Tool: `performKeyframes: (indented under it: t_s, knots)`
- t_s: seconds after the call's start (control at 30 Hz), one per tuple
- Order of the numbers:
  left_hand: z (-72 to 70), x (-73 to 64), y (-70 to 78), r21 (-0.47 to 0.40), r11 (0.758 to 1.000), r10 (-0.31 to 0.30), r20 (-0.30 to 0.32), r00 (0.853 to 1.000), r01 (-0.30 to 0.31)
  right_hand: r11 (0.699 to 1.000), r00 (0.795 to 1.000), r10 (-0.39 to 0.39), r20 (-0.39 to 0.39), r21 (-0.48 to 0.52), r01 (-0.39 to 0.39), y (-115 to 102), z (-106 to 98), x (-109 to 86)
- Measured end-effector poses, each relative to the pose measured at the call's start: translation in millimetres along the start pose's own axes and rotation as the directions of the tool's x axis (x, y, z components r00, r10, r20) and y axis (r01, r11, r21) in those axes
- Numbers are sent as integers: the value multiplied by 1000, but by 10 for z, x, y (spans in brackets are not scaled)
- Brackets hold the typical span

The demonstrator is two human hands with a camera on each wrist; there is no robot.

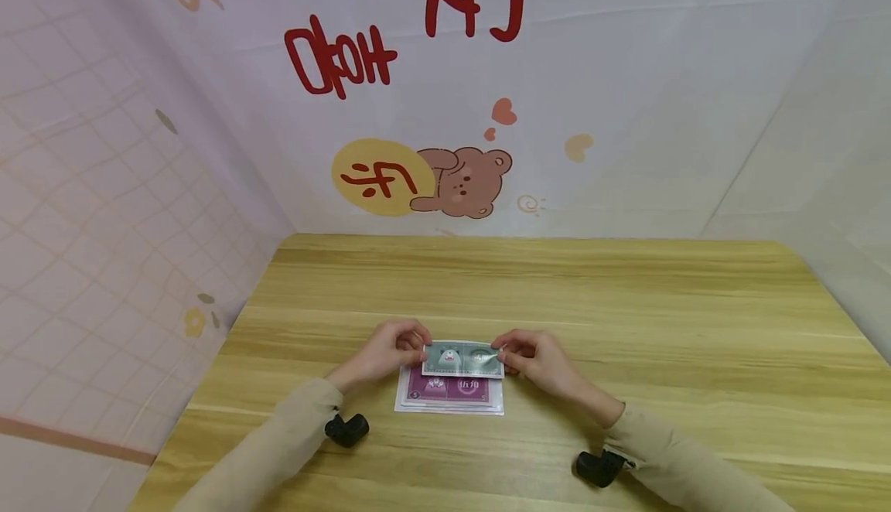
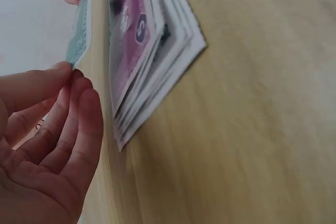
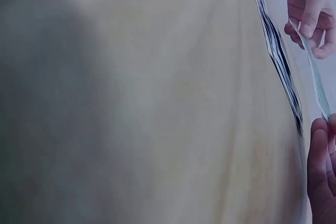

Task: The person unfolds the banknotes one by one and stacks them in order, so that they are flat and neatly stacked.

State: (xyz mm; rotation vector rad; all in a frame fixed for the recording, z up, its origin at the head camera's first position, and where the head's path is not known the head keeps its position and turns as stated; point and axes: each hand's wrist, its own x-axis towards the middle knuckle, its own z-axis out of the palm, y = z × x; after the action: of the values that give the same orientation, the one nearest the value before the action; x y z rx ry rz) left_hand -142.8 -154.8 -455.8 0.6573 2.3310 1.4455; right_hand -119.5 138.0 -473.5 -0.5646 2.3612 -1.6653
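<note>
A green play banknote (image 1: 463,359) with a white cartoon animal is held up by both hands, one at each short end. My left hand (image 1: 390,351) pinches its left end between thumb and fingertips. At the right end, my right hand (image 1: 539,359) pinches it the same way. Below the green note lies a stack of notes, its top one a purple play banknote (image 1: 448,390). In the left wrist view the stack (image 2: 173,51) shows several loose, uneven layers, apart from the green banknote (image 2: 81,30). From the right wrist, the stack (image 3: 281,56) appears edge-on.
The stack rests on a wood-grain table (image 1: 557,288). Behind the table hangs a pale printed cloth (image 1: 626,148) with a bear and red characters, and another cloth (image 1: 104,187) stands at the left. Black wrist cameras (image 1: 600,467) sit on both sleeves.
</note>
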Motion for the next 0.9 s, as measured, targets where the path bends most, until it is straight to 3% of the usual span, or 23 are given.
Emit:
performKeyframes:
  t_s: [0.2, 0.53, 0.77, 0.9]
  knots:
    - [-43, -75, -25, 61, 998, 26, 71, 997, -30, 1000, 998, -21, 55, -21, 22, -194, 66, -54]
    - [-100, -157, -22, 113, 993, 26, 148, 989, -43, 996, 993, -70, 92, -55, 75, 24, 145, -32]
    - [-105, -167, 14, 199, 979, 8, 215, 977, -52, 988, 988, -72, 135, -127, 90, -3, 152, -5]
    - [-114, -164, 27, 203, 978, 2, 231, 973, -51, 978, 984, -75, 161, -179, 103, -26, 146, 19]
